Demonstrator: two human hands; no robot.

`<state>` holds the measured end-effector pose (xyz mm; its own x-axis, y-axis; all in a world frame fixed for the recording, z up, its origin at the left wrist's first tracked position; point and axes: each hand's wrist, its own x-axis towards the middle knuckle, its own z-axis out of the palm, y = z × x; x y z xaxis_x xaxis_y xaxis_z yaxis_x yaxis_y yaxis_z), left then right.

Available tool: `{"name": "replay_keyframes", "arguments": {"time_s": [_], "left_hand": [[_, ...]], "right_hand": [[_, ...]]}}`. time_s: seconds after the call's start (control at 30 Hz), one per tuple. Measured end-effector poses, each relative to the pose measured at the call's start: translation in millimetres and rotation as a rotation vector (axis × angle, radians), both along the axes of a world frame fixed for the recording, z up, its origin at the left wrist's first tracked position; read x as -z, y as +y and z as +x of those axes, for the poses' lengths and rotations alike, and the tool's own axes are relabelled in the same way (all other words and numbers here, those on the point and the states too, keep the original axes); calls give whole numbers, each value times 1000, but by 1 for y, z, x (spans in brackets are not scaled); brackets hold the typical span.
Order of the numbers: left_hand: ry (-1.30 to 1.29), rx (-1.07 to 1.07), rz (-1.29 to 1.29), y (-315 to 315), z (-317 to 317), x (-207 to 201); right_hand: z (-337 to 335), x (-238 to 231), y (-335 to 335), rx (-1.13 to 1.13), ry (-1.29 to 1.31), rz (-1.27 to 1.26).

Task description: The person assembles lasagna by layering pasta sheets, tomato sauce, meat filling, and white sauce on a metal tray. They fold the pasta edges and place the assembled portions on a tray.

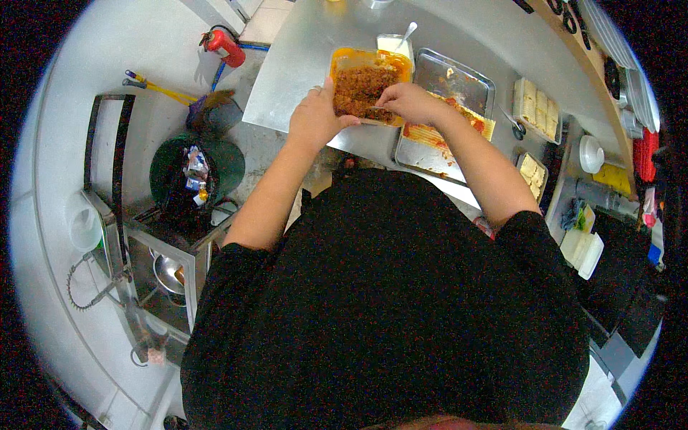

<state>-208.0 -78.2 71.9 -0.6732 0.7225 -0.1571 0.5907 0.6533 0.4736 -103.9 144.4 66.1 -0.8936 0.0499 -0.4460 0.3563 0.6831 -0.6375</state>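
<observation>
A clear plastic container [407, 63] stands on the steel table, stained orange and partly filled with brown-red minced meat sauce [358, 82]. My left hand [315, 118] grips its left side, thumb along the near edge. Over the container's right part, my right hand [407, 102] pinches what looks like a spoon [375, 108], its lower end in the meat. Right of the container lies a metal tray [489, 89] smeared with red sauce. Yellow ridged pasta sheets [428, 136], partly topped with sauce, lie in it, partly behind my right forearm.
Behind the container, a tub of white sauce [390, 44] holds a spoon [408, 31]. Trays of pale rolled portions [536, 107] stand at the right, beside a black-handled utensil [517, 132]. A bin [233, 168], a sink [168, 272] and a fire extinguisher [223, 49] are left.
</observation>
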Motion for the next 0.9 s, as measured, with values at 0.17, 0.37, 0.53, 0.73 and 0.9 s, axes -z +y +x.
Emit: {"name": "replay_keyframes", "arguments": {"time_s": [0.17,0.37,0.53,0.73,0.9], "left_hand": [[18,-66,88,-3,7,-2],[235,-120,291,-13,17,-9],[290,16,445,7,56,-27],[149,370,479,83,124,-2],[42,403,269,146,161,72]], "right_hand": [[33,-3,10,262,-24,-254],[80,-6,43,361,141,-186],[163,-18,93,405,235,-42],[243,34,110,484,49,186],[266,94,95,335,106,456]]}}
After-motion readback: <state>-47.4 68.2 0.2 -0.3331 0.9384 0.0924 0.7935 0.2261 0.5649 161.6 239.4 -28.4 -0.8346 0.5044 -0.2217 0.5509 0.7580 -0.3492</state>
